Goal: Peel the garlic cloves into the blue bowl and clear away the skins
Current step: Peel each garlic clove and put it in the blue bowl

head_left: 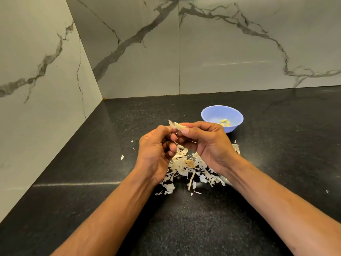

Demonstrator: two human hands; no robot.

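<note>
Both hands meet above the black counter and pinch one garlic clove [177,126], its papery skin sticking out to the upper left. My left hand [156,150] holds it from the left with curled fingers. My right hand [204,141] grips it from the right between thumb and forefinger. Under the hands lies a pile of white garlic skins [186,167] with a dry root piece and a stem in it. The blue bowl [212,112] stands just behind my right hand, and a few peeled cloves [225,122] lie inside it.
The black speckled counter [184,218] runs into a corner of grey marble-patterned walls [129,52] at the back and left. Small skin flakes [122,157] are scattered left of the pile, and one speck lies at the far right.
</note>
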